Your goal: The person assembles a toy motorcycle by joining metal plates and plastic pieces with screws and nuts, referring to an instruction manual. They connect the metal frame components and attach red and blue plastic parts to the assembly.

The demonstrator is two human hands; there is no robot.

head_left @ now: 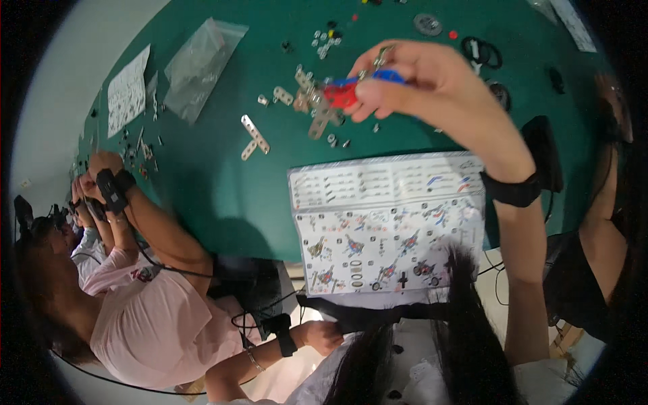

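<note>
Over the far middle of the table, my right hand (422, 77) grips a part-built model (341, 94) with red and blue pieces and perforated metal strips. Its thumb presses near the joint of the red and blue pieces; the model's left end is blurred. My left hand (322, 337) is low, in front of my body beside a black strap (391, 317). Its fingers are curled in, and whatever they may hold is hidden. An instruction sheet (388, 223) with step drawings lies unfolded at the table's near edge. Left of the model rest two joined metal strips (254, 138).
Small nuts and screws (325, 44) are scattered at the far side. A clear plastic bag (206, 67) lies at the left, a grey wheel (427, 25) and black rings (489, 54) at the far right. Other people sit on both sides; one wears a pink shirt (158, 324).
</note>
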